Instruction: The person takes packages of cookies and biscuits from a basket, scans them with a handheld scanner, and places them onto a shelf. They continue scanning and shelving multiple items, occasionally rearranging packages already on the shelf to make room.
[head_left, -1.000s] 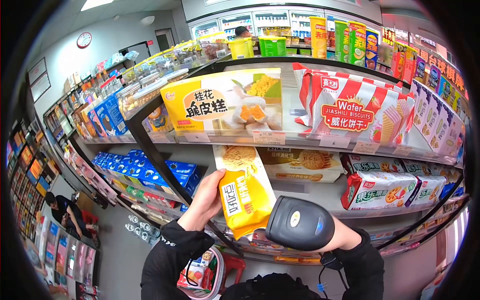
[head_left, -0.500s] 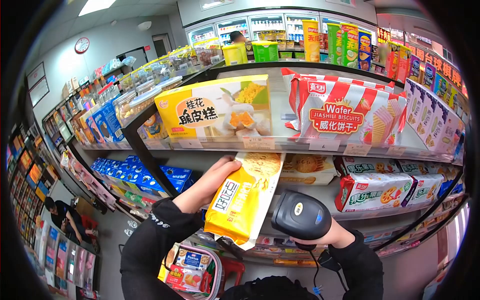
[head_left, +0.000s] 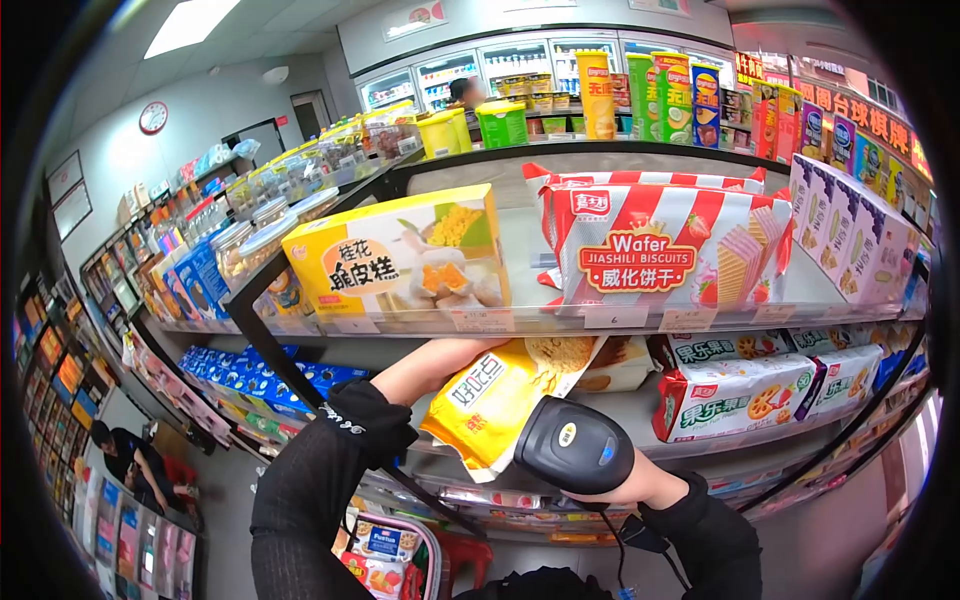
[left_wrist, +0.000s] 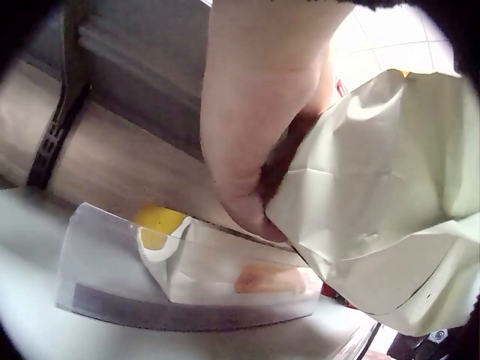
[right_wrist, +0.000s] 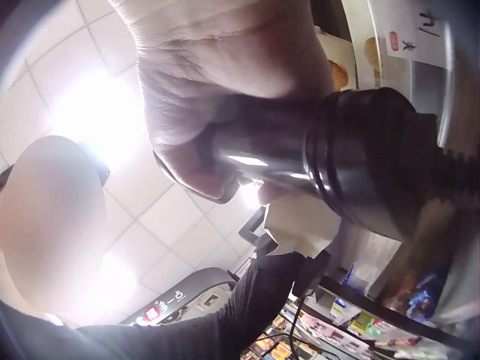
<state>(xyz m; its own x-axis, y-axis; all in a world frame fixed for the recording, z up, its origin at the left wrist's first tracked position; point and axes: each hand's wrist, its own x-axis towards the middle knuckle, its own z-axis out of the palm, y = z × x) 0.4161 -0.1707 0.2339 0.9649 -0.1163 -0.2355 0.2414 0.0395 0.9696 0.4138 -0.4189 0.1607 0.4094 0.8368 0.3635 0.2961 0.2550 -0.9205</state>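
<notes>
A yellow and white biscuit packet (head_left: 490,400) is tilted in front of the middle shelf in the head view. My left hand (head_left: 445,362) grips its upper left side; in the left wrist view the hand (left_wrist: 259,150) curls at the edge of the packet's pale back (left_wrist: 382,202). Close to the packet's lower right side is a black handheld scanner (head_left: 575,447), held by my right hand (head_left: 650,482). The right wrist view shows the fingers of that hand (right_wrist: 217,97) wrapped round the scanner's dark handle (right_wrist: 277,142).
On the upper shelf stand a yellow box (head_left: 400,265) and a red-striped wafer packet (head_left: 670,245). White biscuit packets (head_left: 735,397) lie on the middle shelf at right. A basket of packets (head_left: 385,555) is below, beside a red stool (head_left: 465,555). A person (head_left: 130,460) sits at far left.
The packet rose from its earlier lower position and tilted further right, with the left hand partly behind it. The scanner in my right hand came nearer, overlapping its lower right part in view.
</notes>
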